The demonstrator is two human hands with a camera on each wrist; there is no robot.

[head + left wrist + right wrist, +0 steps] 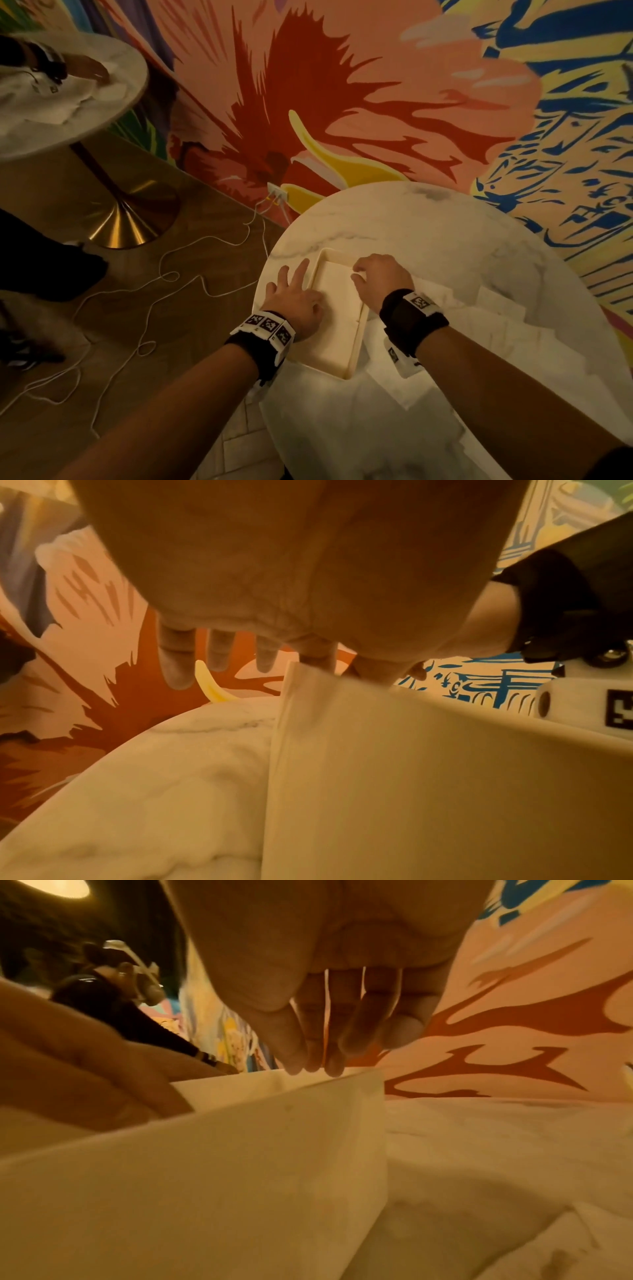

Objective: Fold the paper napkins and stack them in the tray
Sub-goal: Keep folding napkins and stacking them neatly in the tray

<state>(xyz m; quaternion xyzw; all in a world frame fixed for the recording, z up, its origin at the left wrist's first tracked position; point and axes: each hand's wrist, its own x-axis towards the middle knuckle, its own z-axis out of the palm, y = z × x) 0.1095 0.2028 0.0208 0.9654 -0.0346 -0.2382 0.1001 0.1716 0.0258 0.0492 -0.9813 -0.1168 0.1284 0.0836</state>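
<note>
A cream tray [359, 339] sits at the left side of a round marble table [445, 233]. A folded white napkin [337, 291] lies flat inside it. My left hand [294, 294] lies across the tray's left rim with fingers spread straight over the table and the thumb side down on the napkin. My right hand [376, 277] hovers over the tray's far right part, fingers bent down onto the napkin's edge. In the right wrist view its fingertips [308, 1058] bunch together above the tray wall [205, 1164] with nothing between them. The left wrist view shows straight fingers [219, 653] past the tray wall [411, 777].
Unfolded white napkins [462, 308] lie spread right of the tray, and more [394, 428] cover the table's near side. The table's left edge runs close beside the tray. Another round table [102, 113] with another person's hands stands far left. White cables [171, 274] trail on the floor.
</note>
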